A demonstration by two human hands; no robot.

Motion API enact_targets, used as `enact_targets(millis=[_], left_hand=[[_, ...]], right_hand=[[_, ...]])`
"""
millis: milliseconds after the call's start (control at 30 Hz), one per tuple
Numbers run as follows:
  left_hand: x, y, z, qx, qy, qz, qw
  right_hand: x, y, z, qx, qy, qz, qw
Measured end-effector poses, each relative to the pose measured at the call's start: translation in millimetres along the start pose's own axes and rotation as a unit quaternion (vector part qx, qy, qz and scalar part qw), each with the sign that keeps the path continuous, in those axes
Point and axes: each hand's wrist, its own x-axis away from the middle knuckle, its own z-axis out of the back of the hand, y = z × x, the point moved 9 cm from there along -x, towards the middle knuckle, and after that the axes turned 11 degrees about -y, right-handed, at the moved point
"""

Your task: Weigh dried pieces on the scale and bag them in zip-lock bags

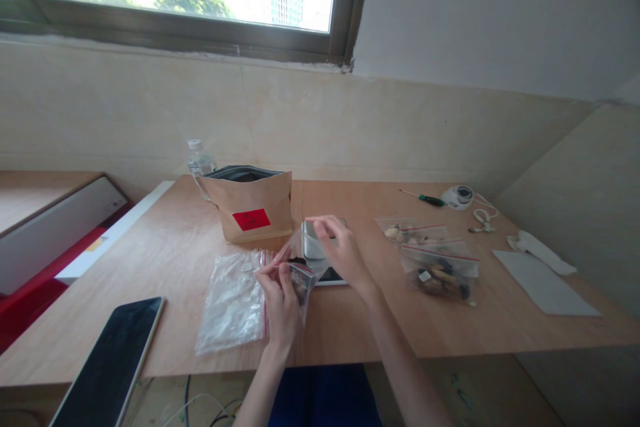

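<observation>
Pinched in my left hand (pixel 281 297) is a clear zip bag (pixel 306 280) with a red seal line and dark pieces inside; its mouth gapes toward the right. My right hand (pixel 343 250) hovers just right of the mouth, fingers stretched out and thumb apart, with nothing visible in them. Behind the bag, partly covered by my hands, sits a small scale (pixel 313 248) with a silvery plate and dark front panel. Flat clear zip bags (pixel 230 307) lie beside my left hand. A brown paper pouch (pixel 255 203) with a red label stands open behind them.
Filled zip bags (pixel 443 277) lie to the right on the wooden table (pixel 360 327). Beyond them are a screwdriver (pixel 430 200), a white dome camera (pixel 457 197) with cable, and white paper (pixel 543 283). A tablet (pixel 113 360) overhangs the front left edge; a bottle (pixel 200 160) stands behind the pouch.
</observation>
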Motion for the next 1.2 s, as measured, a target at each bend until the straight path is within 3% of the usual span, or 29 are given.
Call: enact_targets(millis=[100,200,300,400,533,633,767,900,1000,1067,1200], left_hand=[[3.5,-3.7,4.8,-0.022,0.015,0.024,0.999],[5.2,-6.8,6.5,-0.007,0.015,0.025,1.000],[5.6,-7.8,8.0,0.006,0.014,0.022,1.000],[5.5,-6.9,7.8,0.021,0.003,0.015,1.000],[6.9,-9.6,6.8,-0.006,-0.004,0.029,1.000],[8.3,-7.1,2.5,-0.017,-0.008,0.021,1.000],[10.5,0.6,-3.9,-0.010,-0.012,0.005,1.000],[13.0,2.6,-1.3,0.006,-0.001,0.015,1.000],[15.4,-9.5,7.9,0.012,0.030,0.071,0.997],[18.0,-20.2,11.8,0.034,0.044,0.113,0.992],[28.1,-21.6,7.9,0.080,0.041,0.138,0.986]], right_hand=[[1.8,52.4,12.4,0.140,0.081,-0.082,0.983],[2.1,104.4,3.0,0.249,0.049,-0.162,0.954],[3.0,130.6,-2.8,0.255,0.029,-0.166,0.952],[7.4,139.3,8.7,0.213,0.062,-0.167,0.961],[13.8,124.2,25.6,0.143,0.091,-0.162,0.972],[14.3,78.9,27.5,0.073,0.079,-0.115,0.987],[8.7,-1.6,8.4,0.028,-0.045,-0.043,0.998],[11.1,-44.3,-0.8,0.005,-0.122,-0.004,0.993],[26.3,-39.4,3.6,-0.009,-0.092,-0.011,0.996],[44.9,-21.5,-0.1,-0.035,-0.066,-0.057,0.996],[82.5,11.0,-35.3,-0.156,-0.063,-0.157,0.973]])
